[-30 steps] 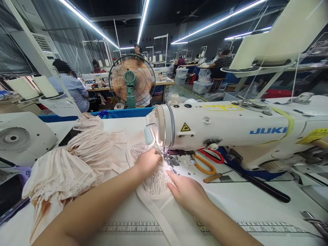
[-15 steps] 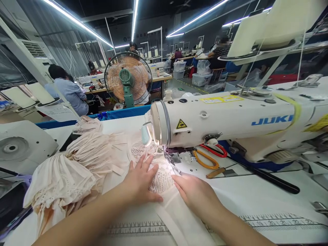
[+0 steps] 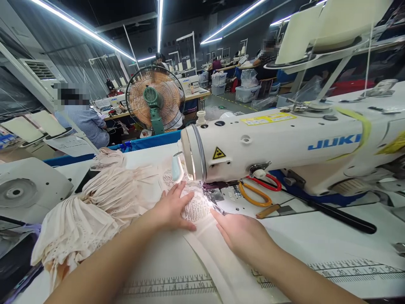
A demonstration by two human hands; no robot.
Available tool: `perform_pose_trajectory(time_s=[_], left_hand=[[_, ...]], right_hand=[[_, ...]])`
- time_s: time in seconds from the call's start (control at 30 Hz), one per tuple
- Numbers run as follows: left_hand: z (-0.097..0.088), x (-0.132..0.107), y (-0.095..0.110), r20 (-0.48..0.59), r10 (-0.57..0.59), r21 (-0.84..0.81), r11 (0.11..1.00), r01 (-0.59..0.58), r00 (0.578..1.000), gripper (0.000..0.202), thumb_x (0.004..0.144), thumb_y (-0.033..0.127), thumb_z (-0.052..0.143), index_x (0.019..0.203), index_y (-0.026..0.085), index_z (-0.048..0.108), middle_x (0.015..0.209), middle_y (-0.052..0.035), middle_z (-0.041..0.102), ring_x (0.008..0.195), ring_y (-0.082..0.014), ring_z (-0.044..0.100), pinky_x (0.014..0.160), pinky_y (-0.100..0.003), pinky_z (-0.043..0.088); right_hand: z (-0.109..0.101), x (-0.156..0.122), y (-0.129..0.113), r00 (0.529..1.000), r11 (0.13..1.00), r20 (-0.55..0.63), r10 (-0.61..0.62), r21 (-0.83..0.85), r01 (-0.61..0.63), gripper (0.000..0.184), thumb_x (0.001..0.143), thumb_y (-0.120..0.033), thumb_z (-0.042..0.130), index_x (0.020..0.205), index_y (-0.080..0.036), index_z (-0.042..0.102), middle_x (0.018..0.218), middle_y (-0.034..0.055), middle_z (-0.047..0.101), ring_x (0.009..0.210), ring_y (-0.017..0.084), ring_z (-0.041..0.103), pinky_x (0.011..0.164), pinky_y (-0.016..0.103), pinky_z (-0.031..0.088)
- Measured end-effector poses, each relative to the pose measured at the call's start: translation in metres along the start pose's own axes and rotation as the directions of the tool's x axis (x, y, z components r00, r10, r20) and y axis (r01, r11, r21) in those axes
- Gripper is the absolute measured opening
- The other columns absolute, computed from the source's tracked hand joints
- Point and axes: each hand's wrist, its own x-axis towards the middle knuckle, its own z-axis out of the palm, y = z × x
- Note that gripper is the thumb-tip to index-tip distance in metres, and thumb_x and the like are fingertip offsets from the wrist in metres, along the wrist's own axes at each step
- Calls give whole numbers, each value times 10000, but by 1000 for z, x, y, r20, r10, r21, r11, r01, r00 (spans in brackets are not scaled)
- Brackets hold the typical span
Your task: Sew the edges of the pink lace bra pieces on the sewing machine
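A cream lace piece [image 3: 198, 210] with smooth fabric panels lies beneath the head of the white sewing machine [image 3: 234, 147], lit by its lamp. My left hand [image 3: 172, 209] rests flat on the lace, fingers spread, just in front of the needle area. At the lace's right edge, my right hand [image 3: 242, 232] is closed, its fingertips pinching the fabric. A thin metal tip [image 3: 218, 208] shows beside my right index finger; its kind and whether I hold it are unclear. The needle itself is hidden behind the machine head. A loose fabric strip [image 3: 209, 264] trails toward me.
A bundle of cream lace-edged pieces [image 3: 85, 211] lies left. Orange-handled scissors [image 3: 255, 195], a red-handled tool [image 3: 272, 182] and a black bar [image 3: 344, 217] lie right. A ruler tape [image 3: 171, 287] runs along the front. A fan [image 3: 155, 99] and seated co-workers are beyond.
The lace has moved slightly away from me, toward the needle area, with both hands going along. The view has shifted a little.
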Motion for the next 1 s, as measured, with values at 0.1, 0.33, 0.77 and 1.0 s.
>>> perform_pose_trajectory(time_s=[0.1, 0.33, 0.77, 1.0], left_hand=[[-4, 4, -2, -1, 9, 3, 1000, -9, 1000, 988, 586, 617, 675, 1407, 268, 249, 1510, -123, -18, 1365, -360, 4, 1056, -579, 125], [-14, 17, -9, -4, -2, -4, 1000, 2, 1000, 939, 575, 581, 693, 1382, 316, 293, 1446, -106, 232, 1318, -387, 190, 1019, -496, 268], [-26, 35, -24, 7, 36, 10, 999, -36, 999, 845, 577, 581, 705, 1310, 291, 401, 1213, -95, 515, 1108, -340, 462, 880, -389, 407], [7, -9, 33, -331, 78, 133, 990, -35, 940, 403, 832, 162, 459, 1235, 156, 459, 1204, -138, 538, 1083, -266, 525, 893, -364, 455]], right_hand=[[-6, 0, -1, 999, 1000, 51, 4, -18, -3, 436, 877, -216, 359, 1306, -239, 437, 817, 84, 693, 735, 262, 647, 476, 290, 278], [-16, 12, -11, 986, 998, 164, 33, -62, -23, 626, 807, -132, 450, 1407, -151, 272, 782, 142, 698, 717, 294, 653, 483, 313, 354], [-12, 10, -12, 992, 994, 127, -1, -104, 15, 688, 735, -55, 491, 1390, -175, 319, 749, 127, 696, 667, 274, 650, 475, 302, 376], [-11, 14, -11, 994, 995, 109, -11, -101, 22, 616, 789, -110, 467, 1385, -190, 332, 754, 134, 700, 669, 277, 655, 508, 324, 413]])
